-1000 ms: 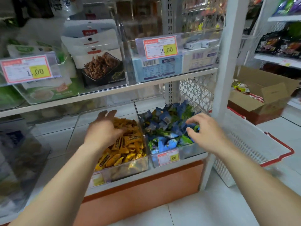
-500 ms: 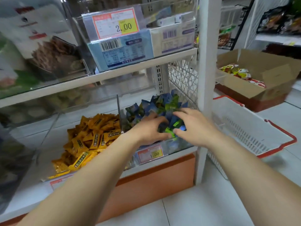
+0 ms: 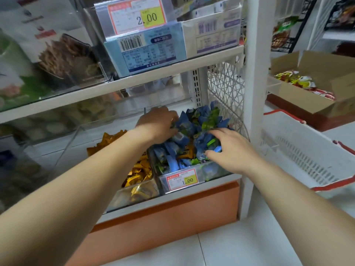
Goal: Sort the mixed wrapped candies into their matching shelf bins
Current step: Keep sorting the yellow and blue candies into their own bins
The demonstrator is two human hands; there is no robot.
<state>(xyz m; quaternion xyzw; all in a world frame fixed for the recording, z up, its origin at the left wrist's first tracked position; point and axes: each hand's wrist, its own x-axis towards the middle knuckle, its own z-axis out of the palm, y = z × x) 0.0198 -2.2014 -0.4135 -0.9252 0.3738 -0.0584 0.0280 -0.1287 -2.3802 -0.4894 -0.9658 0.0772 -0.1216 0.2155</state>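
Candies [image 3: 199,120] in blue and green wrappers are heaped in the right-hand bin [image 3: 215,171], a stray yellow candy [image 3: 187,152] among them. The left hand [image 3: 157,124] digs in at the back, fingertips buried so I cannot tell its hold; the right hand [image 3: 230,152] curls fingers and thumb round a clump in front. Heaped this high, I'd guess raking could bury the stray or tip pieces over the rim.

White shelving [image 3: 255,93] with an orange base [image 3: 172,217] stands on pale floor tiles [image 3: 240,246].
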